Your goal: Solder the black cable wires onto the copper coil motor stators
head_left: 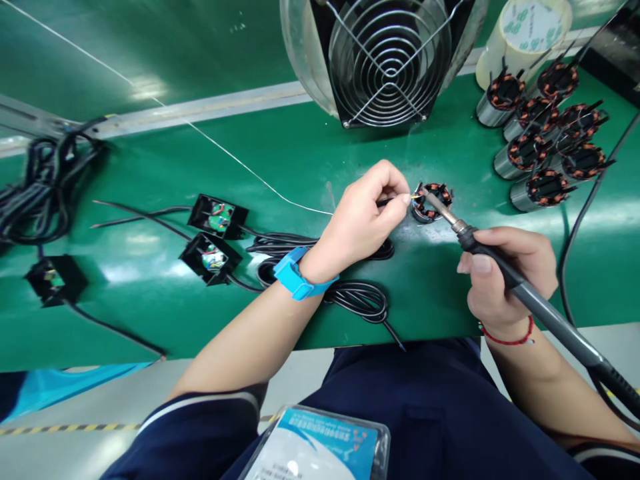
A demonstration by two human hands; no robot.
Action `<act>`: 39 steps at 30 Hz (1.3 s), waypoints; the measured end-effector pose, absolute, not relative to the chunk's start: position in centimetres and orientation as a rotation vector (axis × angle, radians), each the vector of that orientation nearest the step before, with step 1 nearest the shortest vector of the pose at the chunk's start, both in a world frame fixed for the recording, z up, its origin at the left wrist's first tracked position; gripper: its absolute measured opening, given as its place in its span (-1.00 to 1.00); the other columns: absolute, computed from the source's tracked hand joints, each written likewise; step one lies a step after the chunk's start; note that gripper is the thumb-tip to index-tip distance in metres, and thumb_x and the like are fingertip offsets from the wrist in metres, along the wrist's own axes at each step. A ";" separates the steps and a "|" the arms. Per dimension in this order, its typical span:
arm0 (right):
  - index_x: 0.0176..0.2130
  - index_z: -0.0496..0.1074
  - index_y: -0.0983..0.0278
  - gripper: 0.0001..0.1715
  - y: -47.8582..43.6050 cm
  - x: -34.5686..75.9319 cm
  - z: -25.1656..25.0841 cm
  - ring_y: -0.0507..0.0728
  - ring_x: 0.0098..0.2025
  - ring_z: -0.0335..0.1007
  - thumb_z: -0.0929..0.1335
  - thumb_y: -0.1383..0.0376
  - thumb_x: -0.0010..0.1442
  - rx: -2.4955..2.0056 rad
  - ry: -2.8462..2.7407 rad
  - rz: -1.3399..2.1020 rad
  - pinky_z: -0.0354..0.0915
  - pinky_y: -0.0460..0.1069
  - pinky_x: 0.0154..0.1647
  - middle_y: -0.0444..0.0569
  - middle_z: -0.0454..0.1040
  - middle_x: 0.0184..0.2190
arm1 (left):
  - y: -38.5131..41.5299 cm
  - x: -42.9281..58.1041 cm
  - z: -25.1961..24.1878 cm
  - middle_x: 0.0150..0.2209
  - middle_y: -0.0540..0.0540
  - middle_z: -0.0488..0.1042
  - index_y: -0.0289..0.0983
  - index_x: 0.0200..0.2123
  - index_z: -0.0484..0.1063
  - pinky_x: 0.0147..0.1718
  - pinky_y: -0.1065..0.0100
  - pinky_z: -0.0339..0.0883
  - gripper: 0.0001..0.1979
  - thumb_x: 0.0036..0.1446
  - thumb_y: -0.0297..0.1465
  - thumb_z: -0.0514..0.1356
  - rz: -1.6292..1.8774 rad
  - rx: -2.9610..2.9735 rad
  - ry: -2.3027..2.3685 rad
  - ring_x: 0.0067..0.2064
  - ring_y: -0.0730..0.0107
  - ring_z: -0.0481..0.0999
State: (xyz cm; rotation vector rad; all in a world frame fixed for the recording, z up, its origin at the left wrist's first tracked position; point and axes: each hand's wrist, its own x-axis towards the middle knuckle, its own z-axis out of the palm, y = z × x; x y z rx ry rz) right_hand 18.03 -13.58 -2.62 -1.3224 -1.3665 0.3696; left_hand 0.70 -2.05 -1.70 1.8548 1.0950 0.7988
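My right hand is closed around the handle of a soldering iron. Its tip reaches over a round motor stator with copper windings on the green bench. Left of the stator, my left hand pinches the end of a black cable, whose thin coloured wires point at the stator's rim. Whether the iron's tip touches the wires or the stator is too small to tell. A thin strand of solder wire runs from the upper left to my left hand. Beneath my left wrist lies coiled black cable.
Several more stators stand at the right, before a large roll of clear tape. A fan with a wire grille is at the back. Leftward lie black boxes with circuit boards and a cable bundle. The iron's cord crosses at right.
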 end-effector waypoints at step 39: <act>-0.18 0.43 0.20 -0.91 -12.4 17.9 -2.4 0.02 -0.44 0.53 0.38 0.33 0.26 -1.316 -1.774 0.174 0.44 -0.09 -0.36 -0.15 0.59 -0.38 | -1.7 0.8 -2.8 -0.39 -0.01 0.41 -0.23 -0.34 0.35 -0.35 0.34 0.34 -0.92 0.21 -0.50 0.13 0.924 2.004 0.971 -0.35 0.43 0.41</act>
